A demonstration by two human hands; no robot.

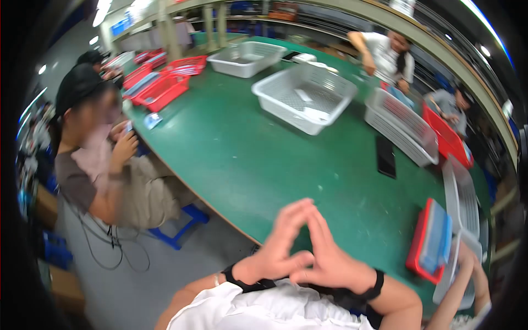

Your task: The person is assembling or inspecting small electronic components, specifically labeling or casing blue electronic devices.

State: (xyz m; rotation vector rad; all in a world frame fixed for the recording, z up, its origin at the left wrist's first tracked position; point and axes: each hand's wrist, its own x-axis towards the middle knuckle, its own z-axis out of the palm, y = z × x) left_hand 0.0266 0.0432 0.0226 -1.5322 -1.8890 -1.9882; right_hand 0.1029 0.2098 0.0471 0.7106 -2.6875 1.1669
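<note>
We're looking at the green tabletop (pixel 236 148) as the nearest surface to both hands; it's lying flat, showing small pale marks and a thin light edge. Our left hand (pixel 278 245) and right hand (pixel 333 256) are meeting at the fingertips, forming a peak over its near side. Blur is softening them; we're not confirming table contact.

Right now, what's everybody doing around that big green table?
The camera wearer's bare left hand and bare right hand touch at the fingertips, holding nothing, in front of the smooth green table. Farther back sits a pale grey, slotted plastic basket with white things inside; a flat, black, rectangular phone lies nearer and to its right. At the left, a seated co-worker in a black cap holds something small, too blurred to name.
</note>
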